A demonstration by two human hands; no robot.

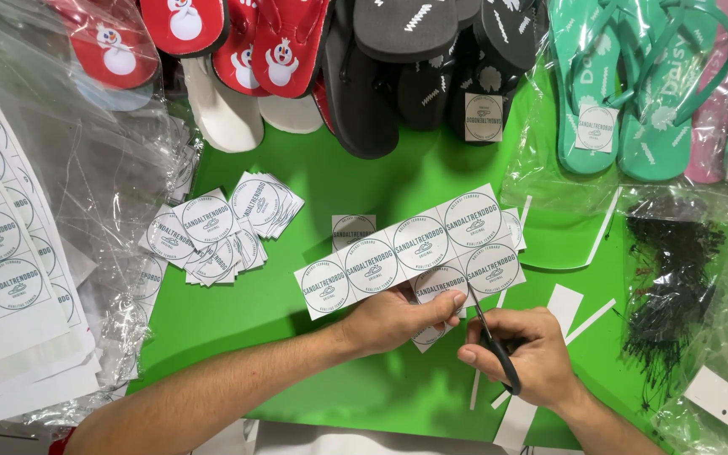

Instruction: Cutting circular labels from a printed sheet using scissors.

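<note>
My left hand (399,318) pinches the lower edge of a white paper strip of round printed labels (406,248), held flat above the green table (339,181). My right hand (528,354) grips black-handled scissors (492,341), their blades pointing up into the strip's lower edge beside my left thumb. A pile of cut square labels (222,229) lies to the left on the green surface. One single cut label (352,226) rests just behind the strip.
Uncut label sheets (2,278) and clear plastic bags (103,152) sit at the left. Red, white, black, teal and pink flip-flops (398,67) line the back. Paper offcuts (562,305) and a bag of black plastic tag pins (676,278) lie at the right.
</note>
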